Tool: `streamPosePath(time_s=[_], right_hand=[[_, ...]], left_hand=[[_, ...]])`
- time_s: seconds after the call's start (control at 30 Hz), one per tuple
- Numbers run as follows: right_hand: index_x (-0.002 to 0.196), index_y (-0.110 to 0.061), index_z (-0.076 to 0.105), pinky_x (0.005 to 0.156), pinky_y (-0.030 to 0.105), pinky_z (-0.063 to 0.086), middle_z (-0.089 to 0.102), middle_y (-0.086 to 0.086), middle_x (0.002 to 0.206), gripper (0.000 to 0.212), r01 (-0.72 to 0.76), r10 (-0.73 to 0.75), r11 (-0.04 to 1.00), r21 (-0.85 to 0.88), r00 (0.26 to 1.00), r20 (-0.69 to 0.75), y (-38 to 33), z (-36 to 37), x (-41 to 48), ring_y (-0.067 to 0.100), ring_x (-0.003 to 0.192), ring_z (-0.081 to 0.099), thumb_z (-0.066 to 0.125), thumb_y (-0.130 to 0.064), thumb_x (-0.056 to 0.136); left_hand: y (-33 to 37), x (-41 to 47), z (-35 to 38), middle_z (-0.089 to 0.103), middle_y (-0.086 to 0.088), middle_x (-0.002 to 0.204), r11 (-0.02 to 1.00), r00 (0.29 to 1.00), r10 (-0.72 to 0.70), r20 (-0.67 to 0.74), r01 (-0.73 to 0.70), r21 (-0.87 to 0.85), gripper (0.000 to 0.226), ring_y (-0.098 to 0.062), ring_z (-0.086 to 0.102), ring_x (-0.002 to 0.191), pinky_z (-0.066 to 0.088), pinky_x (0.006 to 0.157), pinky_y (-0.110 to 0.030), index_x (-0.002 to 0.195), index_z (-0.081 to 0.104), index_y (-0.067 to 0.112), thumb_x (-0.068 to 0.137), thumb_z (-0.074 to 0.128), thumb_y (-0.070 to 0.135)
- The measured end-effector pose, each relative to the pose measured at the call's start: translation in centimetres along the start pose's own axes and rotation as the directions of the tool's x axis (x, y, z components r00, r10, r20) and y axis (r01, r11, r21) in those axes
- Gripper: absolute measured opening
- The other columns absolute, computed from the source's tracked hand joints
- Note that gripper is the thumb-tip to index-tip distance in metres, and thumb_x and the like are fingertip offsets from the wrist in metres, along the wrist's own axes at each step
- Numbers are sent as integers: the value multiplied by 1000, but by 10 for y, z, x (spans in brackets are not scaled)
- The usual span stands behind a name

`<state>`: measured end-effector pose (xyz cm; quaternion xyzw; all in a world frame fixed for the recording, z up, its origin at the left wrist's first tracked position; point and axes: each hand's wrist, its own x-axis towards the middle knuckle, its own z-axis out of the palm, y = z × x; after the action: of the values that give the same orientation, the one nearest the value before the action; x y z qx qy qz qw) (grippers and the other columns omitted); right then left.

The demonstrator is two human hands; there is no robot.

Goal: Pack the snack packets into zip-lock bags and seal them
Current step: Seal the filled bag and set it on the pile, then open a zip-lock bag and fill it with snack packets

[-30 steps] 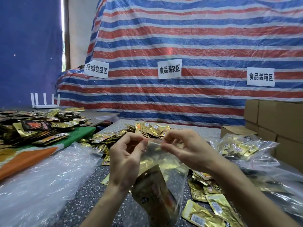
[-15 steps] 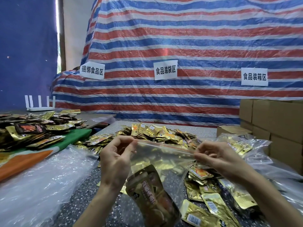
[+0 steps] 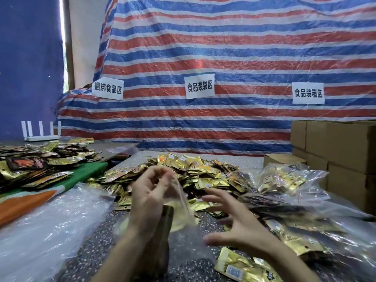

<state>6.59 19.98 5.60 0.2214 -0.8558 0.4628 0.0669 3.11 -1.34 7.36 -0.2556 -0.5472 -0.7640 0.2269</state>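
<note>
Two hands apart: my left hand (image 3: 148, 198) pinches the top of the zip-lock bag (image 3: 181, 212). My right hand (image 3: 240, 226) hovers beside it, spread wide, holding nothing.

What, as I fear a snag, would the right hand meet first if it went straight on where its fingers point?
Probably the zip-lock bag that the left hand holds, close ahead of the right hand; blur makes depth uncertain.

Left hand (image 3: 151, 193) raised, fingertips pinched together; right hand (image 3: 237, 226) beside it, fingers splayed.
</note>
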Motion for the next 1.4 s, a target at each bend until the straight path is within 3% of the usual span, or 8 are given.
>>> streamPosePath(time_s=[0.17, 0.37, 0.6, 0.83, 1.03, 1.13, 1.23, 1.4], right_hand=[[136, -57, 38, 85, 38, 59, 64, -11, 132, 74, -19, -60, 946, 323, 971, 232, -26, 27, 11, 20, 119, 65, 80, -45, 77], [114, -20, 66, 78, 43, 58, 74, 14, 106, 22, -324, 276, 886, 331, 943, 184, -6, 31, 2, 30, 91, 69, 69, -25, 93], [99, 1, 59, 55, 48, 60, 67, 15, 82, 20, -414, 539, 619, 667, 842, 22, 9, 8, 13, 28, 68, 71, 42, 9, 91], [119, -9, 44, 62, 55, 61, 56, 44, 109, 19, -320, 551, 326, 890, 829, 96, 23, -47, 18, 58, 92, 66, 33, -5, 104], [149, -7, 24, 76, 66, 56, 30, 55, 136, 42, 175, 507, 38, 984, 845, -170, 32, -116, 57, 67, 111, 51, 26, -8, 107], [148, 0, 30, 95, 59, 52, 37, 40, 146, 42, 344, 576, 155, 926, 730, -367, 37, -148, 73, 53, 124, 51, 31, -10, 107], [135, -1, 43, 95, 56, 52, 45, 30, 143, 33, 125, 705, 379, 917, 602, -374, 47, -151, 75, 44, 124, 53, 40, -11, 104], [142, 3, 36, 99, 59, 49, 38, 43, 142, 48, -16, 713, 293, 956, 669, -208, 39, -136, 58, 57, 127, 46, 45, 2, 95]], left_hand=[[-13, -8, 35, 69, 0, 75, 977, 988, 98, 122, -119, 175, 23, -10, 66, 65, 51, 57, -17, 82, 67, 24, 92, 64, 3], [-24, -9, 41, 71, 5, 87, 928, 933, 138, 333, -240, 286, 7, -17, 67, 87, 51, 76, -24, 88, 72, 25, 84, 70, 19], [-60, -16, 29, 65, 5, 110, 516, 801, 506, 318, -577, 633, 27, -8, 53, 105, 39, 89, -35, 111, 65, 16, 94, 52, 33], [-106, -29, -2, 62, -6, 124, 497, 874, 333, 353, -481, 722, 45, -10, 46, 113, 36, 92, -37, 127, 59, 14, 91, 49, 40], [-122, -35, -1, 62, 0, 124, 470, 891, 200, 407, -452, 758, 51, -15, 53, 111, 39, 92, -41, 126, 61, 18, 93, 43, 53], [-123, -37, 0, 63, 2, 123, 456, 877, 207, 433, -478, 751, 46, -10, 50, 111, 45, 93, -47, 125, 60, 22, 88, 48, 45], [-119, -38, 2, 63, 6, 120, 485, 868, 219, 447, -494, 722, 40, -1, 42, 108, 44, 92, -47, 123, 59, 25, 87, 49, 42], [-117, -33, 3, 64, 5, 116, 510, 891, 202, 407, -450, 733, 49, -8, 49, 105, 39, 87, -39, 115, 68, 18, 90, 44, 54]])
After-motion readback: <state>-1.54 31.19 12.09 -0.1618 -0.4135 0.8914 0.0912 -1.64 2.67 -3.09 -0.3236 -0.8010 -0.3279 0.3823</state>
